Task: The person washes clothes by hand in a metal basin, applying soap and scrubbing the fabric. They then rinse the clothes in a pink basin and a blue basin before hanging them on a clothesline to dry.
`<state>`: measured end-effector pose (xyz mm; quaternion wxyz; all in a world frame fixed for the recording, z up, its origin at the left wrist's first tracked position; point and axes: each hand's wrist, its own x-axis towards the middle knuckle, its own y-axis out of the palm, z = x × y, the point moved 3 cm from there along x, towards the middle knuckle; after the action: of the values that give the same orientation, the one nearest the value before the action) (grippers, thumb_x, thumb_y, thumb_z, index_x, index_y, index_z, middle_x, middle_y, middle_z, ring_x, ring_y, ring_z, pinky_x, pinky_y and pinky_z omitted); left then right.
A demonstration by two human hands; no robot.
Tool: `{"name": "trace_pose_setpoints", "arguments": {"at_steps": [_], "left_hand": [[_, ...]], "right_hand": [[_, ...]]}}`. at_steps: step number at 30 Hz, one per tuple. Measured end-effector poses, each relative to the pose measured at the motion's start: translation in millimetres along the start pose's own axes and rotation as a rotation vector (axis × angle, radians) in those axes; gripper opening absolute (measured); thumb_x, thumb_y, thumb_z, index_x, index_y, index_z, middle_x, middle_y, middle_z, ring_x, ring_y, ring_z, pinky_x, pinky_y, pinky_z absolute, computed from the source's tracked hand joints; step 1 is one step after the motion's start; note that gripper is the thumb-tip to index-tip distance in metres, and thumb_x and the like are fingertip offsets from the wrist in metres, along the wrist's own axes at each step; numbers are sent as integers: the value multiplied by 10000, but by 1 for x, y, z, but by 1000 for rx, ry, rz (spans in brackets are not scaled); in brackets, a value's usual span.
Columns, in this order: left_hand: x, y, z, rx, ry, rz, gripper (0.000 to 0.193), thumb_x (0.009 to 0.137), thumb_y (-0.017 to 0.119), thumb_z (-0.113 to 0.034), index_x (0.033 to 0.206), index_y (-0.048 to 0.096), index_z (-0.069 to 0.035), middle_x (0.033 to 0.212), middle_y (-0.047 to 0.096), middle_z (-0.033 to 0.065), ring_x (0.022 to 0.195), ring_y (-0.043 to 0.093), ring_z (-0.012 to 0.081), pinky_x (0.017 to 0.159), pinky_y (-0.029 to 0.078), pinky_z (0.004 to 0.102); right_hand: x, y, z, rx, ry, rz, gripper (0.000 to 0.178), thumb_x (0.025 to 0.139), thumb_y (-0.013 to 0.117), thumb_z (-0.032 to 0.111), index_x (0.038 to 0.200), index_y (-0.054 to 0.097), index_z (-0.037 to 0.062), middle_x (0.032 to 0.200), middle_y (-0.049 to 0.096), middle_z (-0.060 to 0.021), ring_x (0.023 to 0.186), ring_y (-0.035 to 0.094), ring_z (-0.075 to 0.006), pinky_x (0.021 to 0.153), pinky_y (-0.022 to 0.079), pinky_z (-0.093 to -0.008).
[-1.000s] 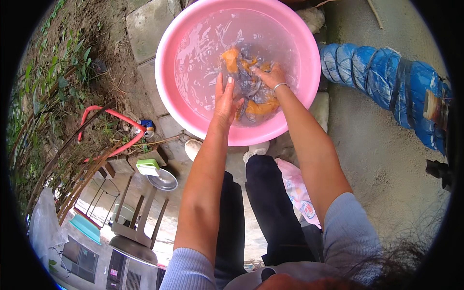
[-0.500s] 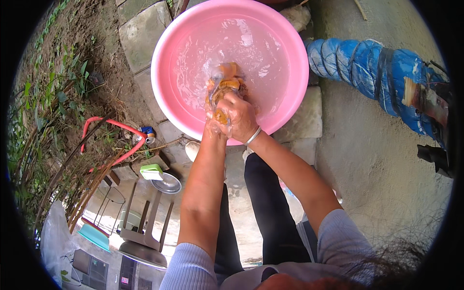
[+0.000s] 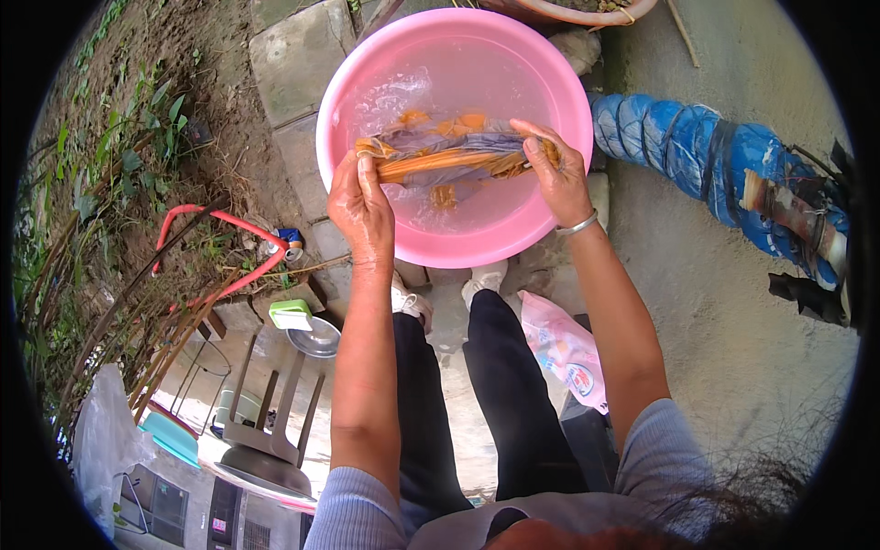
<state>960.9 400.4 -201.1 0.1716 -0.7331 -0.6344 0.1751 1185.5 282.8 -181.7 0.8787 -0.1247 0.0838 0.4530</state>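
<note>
The top edge crops a brown vessel (image 3: 596, 18); the right hand (image 3: 564, 183) partly hides the cloth (image 3: 442, 164)

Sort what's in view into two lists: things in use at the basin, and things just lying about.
In use:
Grey-and-orange cloth, held at its ends by the left hand and right hand
Pink basin, beneath the cloth
Cloudy water, in the basin

Lying about:
Red tube
Metal bowl
Pink bag
Blue-wrapped pipe

Your left forearm (image 3: 367, 367) and right forearm (image 3: 616, 312) extend forward, well apart. Your left hand (image 3: 361, 209) grips, its thumb pointing forward; your right hand (image 3: 565, 185) also grips, fingers angled leftward.
</note>
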Motion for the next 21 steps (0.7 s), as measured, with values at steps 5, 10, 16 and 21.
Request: {"name": "trace_pose_setpoints", "arguments": {"at_steps": [5,10,16,21], "left_hand": [[30,-49,-102,-604,-287,-25,302,1001,475,-263,991,600,11,924,605,41,819,560,85,735,482,247],[24,-94,-168,-849,-481,-99,388,1001,420,-399,1104,523,-39,1078,575,67,960,568,153,868,465,332],[25,-103,-128,-719,-493,-39,396,1001,432,-377,1128,543,-18,1053,605,76,943,582,146,865,461,307],[19,-48,-11,-765,-567,33,368,998,458,-337,1097,562,2,1045,616,82,913,591,150,807,484,307]], "right_hand": [[-14,-12,97,-296,-343,137,271,895,638,223,1026,651,-15,962,613,-92,882,586,-198,799,472,-294],[-48,-23,186,-297,-542,126,396,815,699,369,943,650,-3,845,607,-114,736,583,-216,649,475,-309],[-73,17,205,-282,-596,426,402,742,762,251,1024,618,2,932,616,-130,711,610,-243,599,497,-322],[-48,66,63,-422,-384,439,320,748,700,97,1052,616,38,1049,616,-114,845,601,-297,715,501,-381]]}}
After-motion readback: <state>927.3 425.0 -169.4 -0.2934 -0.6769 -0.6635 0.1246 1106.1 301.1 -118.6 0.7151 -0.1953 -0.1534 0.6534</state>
